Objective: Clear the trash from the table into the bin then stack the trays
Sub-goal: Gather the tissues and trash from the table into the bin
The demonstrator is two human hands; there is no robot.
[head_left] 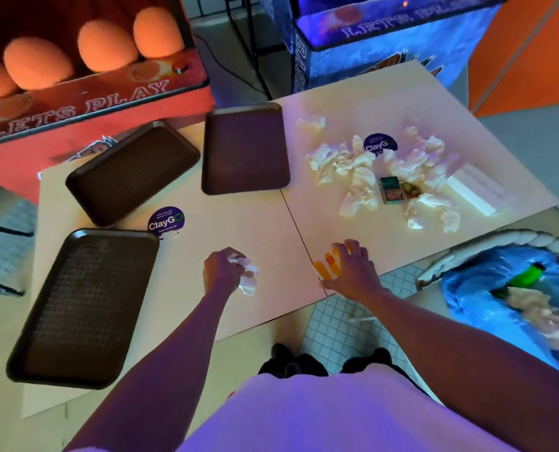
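The left hand is curled round a crumpled tissue, part of which hangs loose past the fingers. The right hand grips an orange-and-white carton from above, right at the near edge of the table. The blur hides whether the carton is a box or a flat wrapper.

The bin, lined in blue and already holding trash, stands to the right of the right hand, across a gap of floor. Beyond that hand lie a heap of tissues, two small boxes and a white box. Three trays lie unstacked, left of and beyond the left hand.

The main risk is likely the crossing. The left hand has the longer way to the bin, and its loose tissue could slip out over the floor. If the carton holds leftovers, tipping it early would spill them on the tiles. A throw from here could fall short of the bin.
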